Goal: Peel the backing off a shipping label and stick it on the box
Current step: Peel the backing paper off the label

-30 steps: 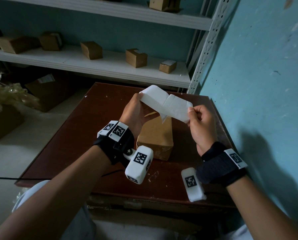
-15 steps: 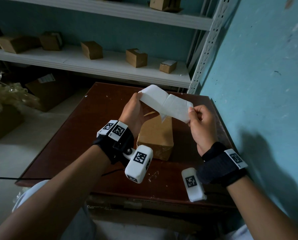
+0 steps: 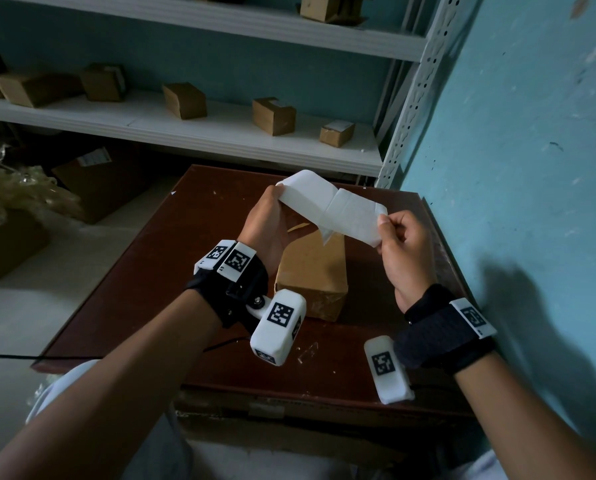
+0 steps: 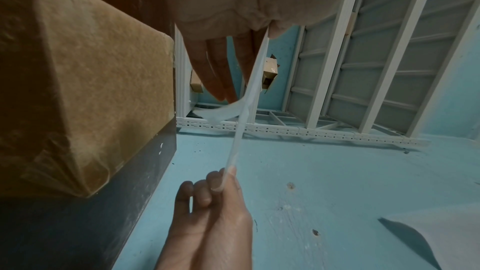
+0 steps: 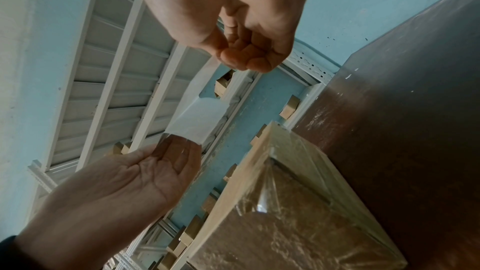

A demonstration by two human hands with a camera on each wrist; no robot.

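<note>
A white shipping label strip (image 3: 331,206) hangs stretched between both hands above a brown cardboard box (image 3: 312,268) wrapped in clear tape, which lies on the dark brown table (image 3: 158,271). My left hand (image 3: 278,199) pinches the strip's left end between thumb and straight fingers (image 4: 215,73). My right hand (image 3: 381,222) pinches the right end with its fingers curled. A small loose flap (image 3: 326,235) dangles from the strip's lower edge. The left wrist view shows the strip (image 4: 242,122) edge-on, beside the box (image 4: 78,89). In the right wrist view the strip (image 5: 197,118) runs between the right hand (image 5: 241,56) and the left hand (image 5: 179,147).
A blue wall (image 3: 514,168) stands close on the right of the table. White shelves (image 3: 185,133) behind it carry several small cardboard boxes. Larger cartons (image 3: 102,181) and crumpled plastic (image 3: 16,188) sit on the floor at the left. A black cable (image 3: 12,357) trails off the table's left front.
</note>
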